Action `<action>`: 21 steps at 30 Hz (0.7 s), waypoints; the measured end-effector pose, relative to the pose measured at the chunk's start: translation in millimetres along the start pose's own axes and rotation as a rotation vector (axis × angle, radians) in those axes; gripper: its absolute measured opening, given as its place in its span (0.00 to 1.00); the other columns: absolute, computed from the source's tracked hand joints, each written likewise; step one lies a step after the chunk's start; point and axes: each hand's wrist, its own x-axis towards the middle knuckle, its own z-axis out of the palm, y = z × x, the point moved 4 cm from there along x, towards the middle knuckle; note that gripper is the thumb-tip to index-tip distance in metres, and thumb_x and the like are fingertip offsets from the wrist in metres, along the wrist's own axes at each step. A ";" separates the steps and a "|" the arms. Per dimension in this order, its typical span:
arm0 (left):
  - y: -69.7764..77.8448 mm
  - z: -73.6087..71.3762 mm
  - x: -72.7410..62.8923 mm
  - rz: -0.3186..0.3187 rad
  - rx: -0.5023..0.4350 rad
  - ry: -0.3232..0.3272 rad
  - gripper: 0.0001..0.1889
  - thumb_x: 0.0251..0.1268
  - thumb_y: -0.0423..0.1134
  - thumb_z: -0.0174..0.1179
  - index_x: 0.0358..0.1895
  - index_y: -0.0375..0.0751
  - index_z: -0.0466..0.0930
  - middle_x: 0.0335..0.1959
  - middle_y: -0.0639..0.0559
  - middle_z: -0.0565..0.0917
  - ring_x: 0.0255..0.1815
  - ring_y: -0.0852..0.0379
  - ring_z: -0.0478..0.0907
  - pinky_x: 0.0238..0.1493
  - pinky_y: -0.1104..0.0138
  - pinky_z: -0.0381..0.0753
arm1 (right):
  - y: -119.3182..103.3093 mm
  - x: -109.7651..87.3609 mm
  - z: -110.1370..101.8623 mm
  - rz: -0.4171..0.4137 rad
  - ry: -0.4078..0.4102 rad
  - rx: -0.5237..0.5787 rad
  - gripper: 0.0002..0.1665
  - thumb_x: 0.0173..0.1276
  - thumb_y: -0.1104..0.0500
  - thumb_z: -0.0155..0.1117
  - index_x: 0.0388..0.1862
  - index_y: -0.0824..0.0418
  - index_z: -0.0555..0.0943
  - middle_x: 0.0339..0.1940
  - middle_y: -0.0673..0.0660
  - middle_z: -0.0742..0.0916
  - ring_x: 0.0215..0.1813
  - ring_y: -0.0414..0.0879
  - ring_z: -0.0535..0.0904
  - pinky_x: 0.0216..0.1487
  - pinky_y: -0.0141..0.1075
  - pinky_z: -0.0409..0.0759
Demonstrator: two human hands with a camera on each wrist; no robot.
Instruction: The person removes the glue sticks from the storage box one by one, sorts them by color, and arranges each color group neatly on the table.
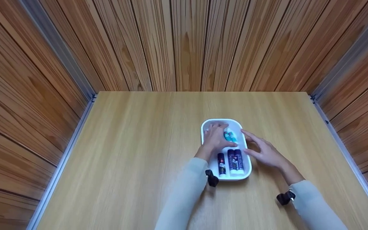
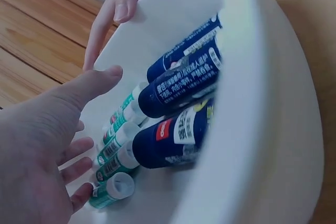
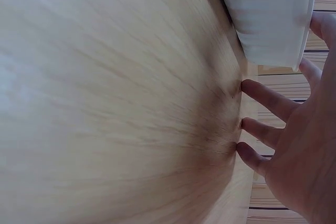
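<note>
A white plastic tray (image 1: pixel 249 162) stands on the table. Over its far half is my left hand (image 1: pixel 215 138), thumb extended and fingers spread beside several small green-and-white tubes (image 1: pixel 230 136). In the left wrist view its fingertips lie close to the green tubes (image 2: pixel 116 156); whether they touch is unclear. In the near half lie three dark blue tubes with white ends, which look like glue sticks (image 1: pixel 232 159). My right hand (image 1: pixel 265 153) has its thumb and index finger at the tray's right rim. Its other fingertips rest on the table in the right wrist view.
The wooden table (image 1: pixel 133 153) extends around the tray, widest to its left. A plank wall (image 1: pixel 187 48) rises behind, with side walls at left and right. Each sleeve cuff carries a black wrist camera (image 1: pixel 212 179).
</note>
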 end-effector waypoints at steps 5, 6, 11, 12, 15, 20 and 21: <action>-2.2 5.8 3.6 0.008 0.021 0.038 0.47 0.65 0.59 0.82 0.86 0.59 0.72 0.90 0.52 0.68 0.96 0.46 0.56 0.98 0.45 0.51 | 1.4 -0.7 0.9 -0.001 0.000 0.003 0.47 0.88 0.44 0.64 0.96 0.41 0.54 0.86 0.68 0.78 0.88 0.73 0.69 0.84 0.84 0.57; -2.6 6.6 4.5 0.012 0.031 0.048 0.47 0.65 0.59 0.83 0.86 0.59 0.72 0.89 0.52 0.69 0.94 0.46 0.58 0.98 0.45 0.52 | 1.7 -0.4 1.0 -0.004 0.001 0.003 0.47 0.88 0.44 0.64 0.96 0.41 0.54 0.86 0.68 0.78 0.88 0.73 0.69 0.84 0.84 0.57; -3.8 11.4 6.1 0.013 0.075 0.069 0.48 0.64 0.62 0.82 0.86 0.59 0.72 0.87 0.51 0.69 0.91 0.47 0.60 0.97 0.46 0.55 | 1.2 -1.3 0.9 -0.007 0.001 0.001 0.47 0.88 0.44 0.64 0.96 0.41 0.55 0.86 0.67 0.78 0.88 0.72 0.69 0.84 0.84 0.56; -3.8 12.1 6.3 0.010 0.082 0.074 0.48 0.64 0.63 0.82 0.86 0.59 0.72 0.87 0.50 0.69 0.91 0.47 0.61 0.97 0.46 0.55 | 0.9 -1.5 0.7 -0.006 0.001 0.001 0.46 0.88 0.44 0.64 0.96 0.41 0.55 0.86 0.67 0.78 0.88 0.72 0.69 0.84 0.84 0.56; -3.3 13.8 6.8 0.003 0.113 0.089 0.48 0.63 0.65 0.81 0.85 0.59 0.74 0.87 0.49 0.69 0.89 0.46 0.61 0.96 0.46 0.57 | 0.2 -1.5 -0.2 -0.009 0.004 -0.007 0.46 0.88 0.45 0.64 0.96 0.42 0.55 0.85 0.68 0.79 0.87 0.73 0.70 0.84 0.85 0.57; -1.9 17.3 10.2 -0.005 0.168 0.115 0.48 0.60 0.69 0.81 0.83 0.60 0.75 0.87 0.48 0.69 0.88 0.45 0.62 0.95 0.44 0.58 | -0.6 -0.8 -0.8 -0.022 0.010 -0.016 0.46 0.88 0.47 0.64 0.96 0.45 0.56 0.83 0.70 0.80 0.86 0.74 0.72 0.83 0.85 0.59; -2.2 18.3 10.9 -0.009 0.175 0.121 0.48 0.60 0.69 0.81 0.83 0.59 0.75 0.87 0.47 0.69 0.89 0.45 0.62 0.95 0.44 0.58 | -0.5 -0.7 -0.5 -0.022 0.010 -0.011 0.46 0.88 0.47 0.64 0.96 0.45 0.56 0.83 0.69 0.80 0.86 0.74 0.72 0.83 0.85 0.59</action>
